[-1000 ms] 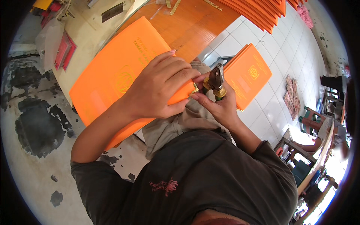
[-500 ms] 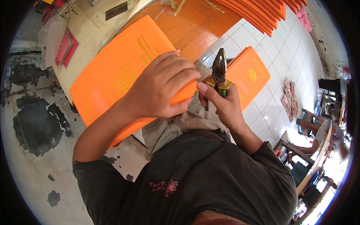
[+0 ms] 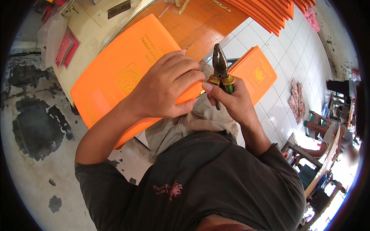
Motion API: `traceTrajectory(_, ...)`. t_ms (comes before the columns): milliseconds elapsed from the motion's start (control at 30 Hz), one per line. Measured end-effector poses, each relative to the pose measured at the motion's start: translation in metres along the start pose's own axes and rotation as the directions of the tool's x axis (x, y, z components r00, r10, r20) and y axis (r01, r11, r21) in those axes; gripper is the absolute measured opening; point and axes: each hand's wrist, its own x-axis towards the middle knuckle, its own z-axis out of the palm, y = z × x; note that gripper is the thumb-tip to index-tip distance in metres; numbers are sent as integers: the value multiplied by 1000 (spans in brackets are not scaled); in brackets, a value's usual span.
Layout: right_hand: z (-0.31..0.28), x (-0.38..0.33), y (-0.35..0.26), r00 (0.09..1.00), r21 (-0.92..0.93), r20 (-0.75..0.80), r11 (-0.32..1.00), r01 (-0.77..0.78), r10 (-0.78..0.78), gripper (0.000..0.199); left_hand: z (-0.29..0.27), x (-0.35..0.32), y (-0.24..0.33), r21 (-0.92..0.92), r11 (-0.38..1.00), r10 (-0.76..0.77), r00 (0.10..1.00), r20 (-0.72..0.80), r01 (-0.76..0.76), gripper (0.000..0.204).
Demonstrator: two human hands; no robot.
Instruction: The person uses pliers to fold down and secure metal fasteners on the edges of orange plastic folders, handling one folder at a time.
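Note:
My left hand (image 3: 171, 84) is wrapped over the right edge of a large orange folder (image 3: 111, 73), bending that edge up between thumb and fingers. Gold print and a gold emblem show on its cover. In my right hand (image 3: 235, 98) is a pair of pliers (image 3: 220, 63) with dark metal jaws and yellow-green grips; the jaws point away from me. My right thumb tip meets the folder's bent edge near a small gold-coloured bit, too small to make out. Whether anything sits in the pliers' jaws I cannot tell.
Beyond my right hand lies a small stack of orange folders (image 3: 260, 75). A larger pile of orange folders (image 3: 266, 13) stands at the far edge of the brown wooden surface (image 3: 192, 32). Left of it is a cream tabletop (image 3: 96, 29) with a dark metal strip (image 3: 119, 9). Another person (image 3: 327, 144) sits far right.
My right hand has turned slightly, and the pliers' jaws have swung a little left and away from me. The left hand still grips the folder in nearly the same place.

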Motion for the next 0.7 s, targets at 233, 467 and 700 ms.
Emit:
traceTrajectory(233,1,-1,-1,1000,3,-10,1000,-6,6,27,1,0,0,1,1000,-2,1000,3,2,51)
traceTrajectory(467,-2,2,0,1000,-9,0,1000,-12,12,28,2,0,-1,-8,1000,-1,1000,5,2,50)
traceTrajectory(700,1,-3,-3,998,-86,-41,996,33,-37,30,3,-1,-2,-11,1000,-5,1000,16,5,47)
